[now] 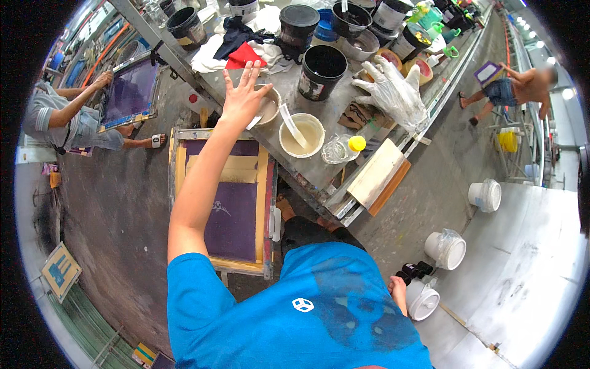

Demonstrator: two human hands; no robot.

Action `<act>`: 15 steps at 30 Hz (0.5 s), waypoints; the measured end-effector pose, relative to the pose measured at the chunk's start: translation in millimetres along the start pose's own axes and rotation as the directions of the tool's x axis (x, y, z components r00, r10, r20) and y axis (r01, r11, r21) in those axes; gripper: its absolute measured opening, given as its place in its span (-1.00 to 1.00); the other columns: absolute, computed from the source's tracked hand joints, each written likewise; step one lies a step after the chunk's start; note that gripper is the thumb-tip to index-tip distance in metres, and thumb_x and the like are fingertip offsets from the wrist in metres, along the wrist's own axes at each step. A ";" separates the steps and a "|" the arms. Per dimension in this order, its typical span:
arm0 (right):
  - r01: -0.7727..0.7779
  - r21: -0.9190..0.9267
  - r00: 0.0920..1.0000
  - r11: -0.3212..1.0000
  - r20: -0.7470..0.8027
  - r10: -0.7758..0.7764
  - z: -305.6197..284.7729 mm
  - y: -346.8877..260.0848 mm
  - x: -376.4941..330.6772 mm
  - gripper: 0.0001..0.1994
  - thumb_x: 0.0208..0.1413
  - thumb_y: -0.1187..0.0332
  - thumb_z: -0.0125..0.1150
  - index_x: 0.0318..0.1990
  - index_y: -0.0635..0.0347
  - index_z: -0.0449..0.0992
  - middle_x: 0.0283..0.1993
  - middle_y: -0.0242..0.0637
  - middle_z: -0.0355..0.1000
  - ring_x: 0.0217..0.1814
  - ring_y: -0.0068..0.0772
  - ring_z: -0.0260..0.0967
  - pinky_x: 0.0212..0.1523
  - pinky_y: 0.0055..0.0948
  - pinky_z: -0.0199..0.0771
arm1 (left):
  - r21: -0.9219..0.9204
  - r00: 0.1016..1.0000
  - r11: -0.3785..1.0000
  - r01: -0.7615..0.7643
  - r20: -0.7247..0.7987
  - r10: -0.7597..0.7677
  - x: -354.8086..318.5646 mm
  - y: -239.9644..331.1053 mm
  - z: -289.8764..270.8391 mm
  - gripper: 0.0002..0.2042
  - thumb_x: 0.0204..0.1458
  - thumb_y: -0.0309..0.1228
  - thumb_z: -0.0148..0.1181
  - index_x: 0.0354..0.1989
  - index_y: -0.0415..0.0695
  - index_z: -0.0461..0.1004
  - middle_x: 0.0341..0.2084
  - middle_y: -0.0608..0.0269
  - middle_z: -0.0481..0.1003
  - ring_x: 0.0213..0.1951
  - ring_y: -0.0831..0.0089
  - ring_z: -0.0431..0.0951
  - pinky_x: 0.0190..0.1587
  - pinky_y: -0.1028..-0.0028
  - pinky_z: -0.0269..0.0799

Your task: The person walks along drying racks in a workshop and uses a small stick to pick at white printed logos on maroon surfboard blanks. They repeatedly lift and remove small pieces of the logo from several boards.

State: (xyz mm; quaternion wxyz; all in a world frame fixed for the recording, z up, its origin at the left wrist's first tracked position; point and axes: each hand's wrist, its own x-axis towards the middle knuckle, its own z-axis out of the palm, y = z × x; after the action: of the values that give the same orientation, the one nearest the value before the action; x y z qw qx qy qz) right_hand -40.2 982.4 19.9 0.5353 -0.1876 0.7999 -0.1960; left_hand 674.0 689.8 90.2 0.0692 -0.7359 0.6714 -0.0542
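Observation:
My left hand reaches out over the grey work table with its fingers spread and holds nothing. It hovers at the rim of a small bowl of pale paste, just below a red cloth. To the right stands a white bowl of cream paste with a flat white spatula leaning in it. My right hand hangs low by my side near some black bottles. Only part of it shows, so its grip is unclear.
A black bucket, a clear plastic glove, a yellow-capped bottle and several paint tubs crowd the table. A purple-meshed screen frame leans below it. Another person holds a second frame at left. White buckets stand on the floor.

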 end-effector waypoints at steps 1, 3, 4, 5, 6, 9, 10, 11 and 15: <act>0.000 -0.086 1.000 0.996 -0.004 0.000 -1.6 10.7 -0.5 -0.87 0.18 0.30 0.16 -0.24 0.14 0.45 -0.60 -0.52 0.16 -0.66 -0.60 0.10 -0.66 -0.53 0.06 | 0.012 1.000 1.000 -0.004 0.012 0.004 -0.2 -0.7 -3.0 -0.46 0.15 -0.47 0.04 0.29 0.41 0.39 0.55 0.16 -0.22 0.56 0.24 -0.33 0.36 -0.45 -0.32; 0.105 -0.300 0.993 0.948 0.077 -0.086 -14.8 38.4 8.1 -0.88 0.18 0.33 0.12 -0.26 0.18 0.48 -0.59 -0.48 0.21 -0.65 -0.56 0.13 -0.66 -0.49 0.09 | 0.018 1.000 1.000 0.000 -0.018 0.000 0.3 -2.1 -6.4 -0.46 0.14 -0.48 0.05 0.29 0.38 0.39 0.55 0.15 -0.21 0.56 0.23 -0.30 0.36 -0.43 -0.29; 0.222 -0.406 0.973 0.886 0.156 -0.172 -30.1 59.4 22.1 -0.86 0.18 0.35 0.09 -0.25 0.20 0.50 -0.58 -0.46 0.24 -0.65 -0.54 0.15 -0.66 -0.48 0.11 | 0.010 0.998 1.000 0.007 -0.062 -0.006 2.6 -3.0 -8.0 -0.45 0.13 -0.49 0.06 0.29 0.37 0.40 0.54 0.15 -0.20 0.55 0.22 -0.27 0.37 -0.41 -0.27; 0.122 -0.344 0.991 0.931 0.093 -0.096 -21.9 58.0 16.6 -0.85 0.18 0.35 0.08 -0.24 0.22 0.51 -0.58 -0.45 0.26 -0.65 -0.54 0.16 -0.66 -0.48 0.12 | 0.012 0.995 1.000 0.021 -0.093 -0.020 -1.7 -7.5 -6.9 -0.44 0.11 -0.51 0.07 0.29 0.36 0.40 0.54 0.15 -0.19 0.55 0.21 -0.24 0.38 -0.39 -0.24; 0.022 -0.273 0.999 0.962 0.028 -0.015 -17.4 57.6 11.3 -0.83 0.19 0.34 0.07 -0.22 0.24 0.52 -0.58 -0.44 0.27 -0.64 -0.54 0.17 -0.66 -0.48 0.12 | -0.082 0.992 0.995 0.059 -0.107 -0.068 -4.8 -10.1 -7.7 -0.42 0.08 -0.53 0.07 0.28 0.36 0.41 0.54 0.12 -0.16 0.54 0.19 -0.19 0.40 -0.32 -0.20; 0.010 -0.361 0.999 0.933 0.042 0.006 1.2 28.7 -2.5 -0.82 0.20 0.35 0.06 -0.22 0.24 0.53 -0.57 -0.43 0.29 -0.63 -0.55 0.19 -0.65 -0.50 0.13 | -0.462 0.957 0.885 0.053 -0.230 -0.177 -19.4 -28.8 -10.2 -0.37 -0.03 -0.64 0.04 0.30 0.13 0.40 0.45 0.05 0.11 0.46 0.11 0.12 0.43 0.05 0.07; 0.035 -0.378 0.997 0.925 0.074 -0.007 7.6 22.1 1.6 -0.83 0.21 0.35 0.05 -0.21 0.23 0.52 -0.57 -0.44 0.29 -0.62 -0.56 0.20 -0.64 -0.51 0.14 | -0.794 0.971 0.607 0.046 -0.106 -0.213 -25.4 -35.0 -9.0 -0.38 -0.02 -0.65 0.03 0.30 0.03 0.39 0.43 0.05 0.16 0.44 0.13 0.15 0.41 0.09 0.12; 0.061 -0.380 0.996 0.923 0.082 -0.032 8.5 16.0 5.4 -0.84 0.22 0.35 0.04 -0.21 0.22 0.51 -0.57 -0.45 0.29 -0.62 -0.56 0.20 -0.64 -0.52 0.15 | -0.979 0.985 0.201 0.040 0.004 -0.175 -25.9 -30.5 -21.7 -0.40 -0.01 -0.66 0.02 0.31 -0.07 0.37 0.40 0.05 0.21 0.42 0.15 0.19 0.38 0.12 0.17; 0.032 -0.200 0.985 0.979 0.172 0.003 11.2 5.6 37.3 -0.85 0.23 0.35 0.04 -0.16 0.18 0.48 -0.56 -0.45 0.29 -0.61 -0.57 0.21 -0.61 -0.53 0.18 | -0.733 0.993 -0.679 0.054 0.110 -0.040 -53.0 -19.1 -65.6 -0.41 0.01 -0.70 -0.04 0.32 -0.34 0.27 0.34 -0.07 0.27 0.37 0.13 0.26 0.33 0.10 0.32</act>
State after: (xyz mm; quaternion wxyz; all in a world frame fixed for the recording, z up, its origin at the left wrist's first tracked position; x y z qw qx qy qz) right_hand -43.6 966.9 -16.1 0.5789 -0.2630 0.7651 -0.1011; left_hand 676.5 742.3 158.8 -0.6457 -0.3976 0.2756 0.5908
